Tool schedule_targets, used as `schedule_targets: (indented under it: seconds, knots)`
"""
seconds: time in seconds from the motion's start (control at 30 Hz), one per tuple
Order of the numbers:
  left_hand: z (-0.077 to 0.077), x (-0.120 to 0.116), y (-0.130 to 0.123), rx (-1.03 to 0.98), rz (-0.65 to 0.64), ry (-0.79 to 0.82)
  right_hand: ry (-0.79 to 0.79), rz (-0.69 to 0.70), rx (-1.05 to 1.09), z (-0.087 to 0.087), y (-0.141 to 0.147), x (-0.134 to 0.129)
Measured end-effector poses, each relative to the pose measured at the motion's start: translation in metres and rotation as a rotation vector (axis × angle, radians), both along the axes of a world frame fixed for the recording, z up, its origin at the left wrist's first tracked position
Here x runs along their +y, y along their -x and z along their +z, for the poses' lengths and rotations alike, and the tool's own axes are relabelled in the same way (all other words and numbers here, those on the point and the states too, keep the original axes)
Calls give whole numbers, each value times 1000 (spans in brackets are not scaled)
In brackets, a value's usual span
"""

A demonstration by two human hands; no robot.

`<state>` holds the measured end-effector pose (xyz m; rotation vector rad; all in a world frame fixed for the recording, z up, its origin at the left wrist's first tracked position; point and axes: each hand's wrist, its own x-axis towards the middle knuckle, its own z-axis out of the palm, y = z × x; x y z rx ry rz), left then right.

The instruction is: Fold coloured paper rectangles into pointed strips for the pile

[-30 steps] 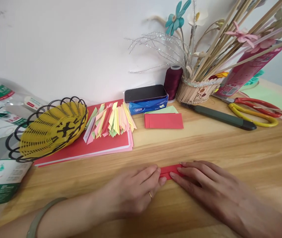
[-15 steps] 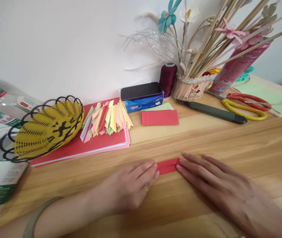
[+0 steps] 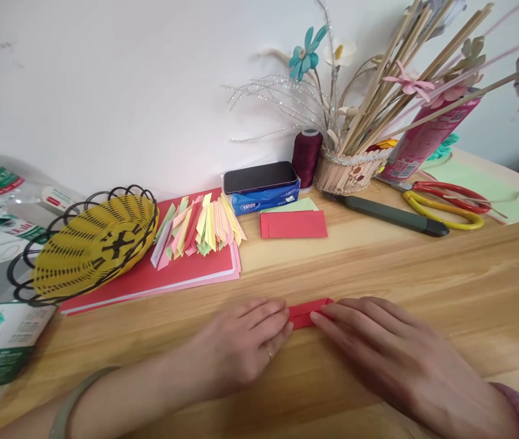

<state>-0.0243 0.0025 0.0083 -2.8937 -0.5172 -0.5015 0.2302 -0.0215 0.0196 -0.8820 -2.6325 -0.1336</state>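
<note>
A folded red paper strip (image 3: pixel 304 313) lies on the wooden table between my two hands, with a crease running along its length. My left hand (image 3: pixel 245 341) has its fingers closed together over the strip's left end and holds it against the table. At the other end, my right hand (image 3: pixel 399 347) grips the folded corner, thumb at the near edge and fingertips on the paper. Both ends of the strip are partly hidden under the fingers. Beyond it lie flat red paper pieces (image 3: pixel 293 224).
A yellow woven basket (image 3: pixel 97 244) and folded colored paper pieces (image 3: pixel 200 225) rest on red sheets (image 3: pixel 195 271). Behind stand a phone (image 3: pixel 262 177) on a blue tissue pack (image 3: pixel 266 198), maroon thread (image 3: pixel 307 155), a flower basket (image 3: pixel 348 174), a green-handled cutter (image 3: pixel 394 214) and scissors (image 3: pixel 446 209).
My right hand has drawn its spread fingers together, and its thumb has moved left along the strip's near edge. My left hand stays on the left end. The view has shifted slightly.
</note>
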Motion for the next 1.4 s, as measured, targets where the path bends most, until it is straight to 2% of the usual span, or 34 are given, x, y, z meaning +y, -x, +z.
schedule_targets:
  seconds: [0.1, 0.27, 0.37, 0.5, 0.7, 0.77, 0.87, 1.0, 1.13, 1.23, 1.4]
  knots:
    - [0, 4, 4, -3, -5, 18, 27, 44, -10, 5, 10, 6]
    - [5, 9, 13, 24, -47, 41, 46, 26, 33, 3, 8, 9]
    - [11, 9, 13, -100, -32, 22, 83, 20, 79, 2, 8, 9]
    - [15, 7, 0, -244, -13, -23, 141, 19, 121, 1, 9, 10]
    - [7, 7, -21, -91, 35, -83, 173, 43, 127, -3, 9, 15]
    - [4, 7, -23, -107, 35, -84, 188, 56, 89, -3, 7, 18]
    - [3, 6, -25, -174, 88, 18, 197, 42, 50, -4, 7, 21]
    - [6, 6, -30, -256, 265, 273, 250, -24, 38, -5, 10, 24]
    - [8, 7, -34, -215, 393, 455, 321, -107, 21, -3, 16, 29]
    - [8, 8, -35, -153, 472, 530, 360, -149, 3, -1, 20, 33]
    - [6, 10, -34, -58, 560, 558, 361, -151, 1, -4, 20, 36]
